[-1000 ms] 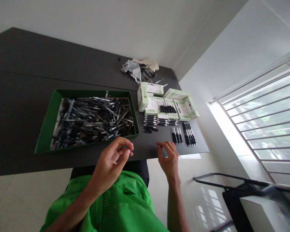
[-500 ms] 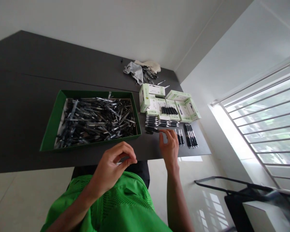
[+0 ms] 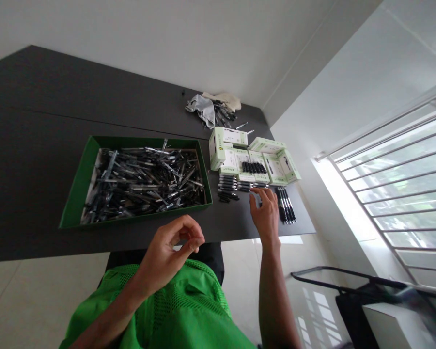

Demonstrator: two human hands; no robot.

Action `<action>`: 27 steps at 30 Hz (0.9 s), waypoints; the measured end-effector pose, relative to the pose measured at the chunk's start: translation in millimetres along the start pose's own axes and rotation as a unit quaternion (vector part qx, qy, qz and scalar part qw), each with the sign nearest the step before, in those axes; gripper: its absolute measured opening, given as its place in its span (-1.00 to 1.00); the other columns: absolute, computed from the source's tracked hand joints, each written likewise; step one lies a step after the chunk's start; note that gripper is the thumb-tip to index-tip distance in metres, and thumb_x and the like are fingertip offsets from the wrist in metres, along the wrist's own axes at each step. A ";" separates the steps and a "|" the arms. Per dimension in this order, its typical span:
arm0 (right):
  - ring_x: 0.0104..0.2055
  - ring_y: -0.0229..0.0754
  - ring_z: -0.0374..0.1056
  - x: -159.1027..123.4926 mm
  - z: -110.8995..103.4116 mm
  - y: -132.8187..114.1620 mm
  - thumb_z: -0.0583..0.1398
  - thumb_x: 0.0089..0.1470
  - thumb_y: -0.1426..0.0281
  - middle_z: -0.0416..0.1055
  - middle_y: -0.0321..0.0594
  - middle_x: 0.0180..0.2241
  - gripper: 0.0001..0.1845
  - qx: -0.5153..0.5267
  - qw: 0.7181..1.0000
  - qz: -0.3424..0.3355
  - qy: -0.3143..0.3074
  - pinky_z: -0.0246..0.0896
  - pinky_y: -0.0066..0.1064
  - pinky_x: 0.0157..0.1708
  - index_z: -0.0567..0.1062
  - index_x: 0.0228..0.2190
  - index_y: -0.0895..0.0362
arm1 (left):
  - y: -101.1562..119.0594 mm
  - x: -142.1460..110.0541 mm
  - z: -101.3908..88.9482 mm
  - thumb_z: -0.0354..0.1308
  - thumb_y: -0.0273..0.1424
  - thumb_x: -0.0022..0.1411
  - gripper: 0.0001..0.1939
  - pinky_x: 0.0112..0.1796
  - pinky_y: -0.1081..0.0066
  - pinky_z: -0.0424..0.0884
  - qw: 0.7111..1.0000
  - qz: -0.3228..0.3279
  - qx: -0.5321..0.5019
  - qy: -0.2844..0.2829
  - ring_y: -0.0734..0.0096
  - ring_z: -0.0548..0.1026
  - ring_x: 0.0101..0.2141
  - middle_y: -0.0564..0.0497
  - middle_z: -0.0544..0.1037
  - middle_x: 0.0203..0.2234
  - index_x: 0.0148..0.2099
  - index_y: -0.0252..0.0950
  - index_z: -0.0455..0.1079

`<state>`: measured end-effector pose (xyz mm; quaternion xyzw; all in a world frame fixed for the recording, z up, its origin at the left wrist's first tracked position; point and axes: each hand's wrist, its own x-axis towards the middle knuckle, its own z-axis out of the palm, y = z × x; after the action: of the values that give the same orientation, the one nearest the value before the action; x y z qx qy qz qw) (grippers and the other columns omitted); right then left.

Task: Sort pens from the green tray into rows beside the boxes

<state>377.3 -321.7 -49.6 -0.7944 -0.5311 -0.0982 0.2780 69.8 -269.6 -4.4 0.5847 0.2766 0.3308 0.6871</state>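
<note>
My left hand (image 3: 178,247) hovers in front of the table edge. Its fingers curl toward the thumb, tips meeting, and nothing shows in them. Over the right part of the table is my right hand (image 3: 266,209), fingers loosely bent and thumb apart, with no pen visible in it. It covers the small group of upright pens there. Just beyond its fingertips lie stacked black pens (image 3: 245,186). Left of it are loose black pens (image 3: 228,197), and to its right a row of pens (image 3: 286,205) stands side by side. A green box (image 3: 74,189) holds a jumbled heap of pens (image 3: 145,179).
White and green pen cartons (image 3: 225,157) stand behind the stacks, one bearing a row of black pens (image 3: 254,167). Gloves (image 3: 203,110) and more pens (image 3: 223,114) lie at the back. A wall bounds the dark table (image 3: 29,160); a barred window (image 3: 403,184) is at right.
My right hand has moved right, away from the loose black pens and onto the small upright group, which it now hides. My left hand has barely moved.
</note>
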 end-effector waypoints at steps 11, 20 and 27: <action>0.03 0.10 0.36 21.9 15.1 -3.2 0.17 0.36 0.34 0.51 -0.03 -0.05 -0.72 -0.006 0.997 -0.059 -0.044 0.29 -0.06 0.10 0.63 -0.01 0.08 | 0.0 -4.2 -3.4 -0.06 0.03 0.56 -0.38 -0.60 0.49 0.02 0.999 0.015 0.032 -0.008 0.61 0.07 -0.67 0.19 0.11 -0.69 -0.49 -0.26 0.20; 0.00 0.03 0.39 31.9 9.1 5.4 0.14 0.36 0.35 0.56 -0.07 -0.10 -0.73 0.010 0.999 -0.028 -0.013 0.24 -0.10 0.10 0.63 -0.08 0.08 | 6.3 -4.6 -6.6 -0.02 -0.15 0.56 -0.35 -0.55 0.42 0.02 0.969 0.058 0.231 -0.063 0.61 0.08 -0.68 0.18 0.04 -0.73 -0.60 -0.27 0.01; -0.03 0.03 0.39 59.0 21.6 2.2 0.17 0.34 0.26 0.57 -0.08 -0.13 -0.72 -0.015 1.000 0.016 0.007 0.19 -0.15 0.05 0.66 -0.13 0.07 | 6.3 0.8 -0.8 0.08 -0.25 0.54 -0.52 -0.39 0.58 0.32 0.968 0.053 0.206 -0.135 0.61 0.45 -0.59 0.15 0.48 -0.66 -0.48 -0.29 0.40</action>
<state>400.9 -263.9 -41.6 -0.8061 -0.5150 -0.1068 0.2712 68.8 -267.9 1.7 0.7665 0.2121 0.2212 0.5645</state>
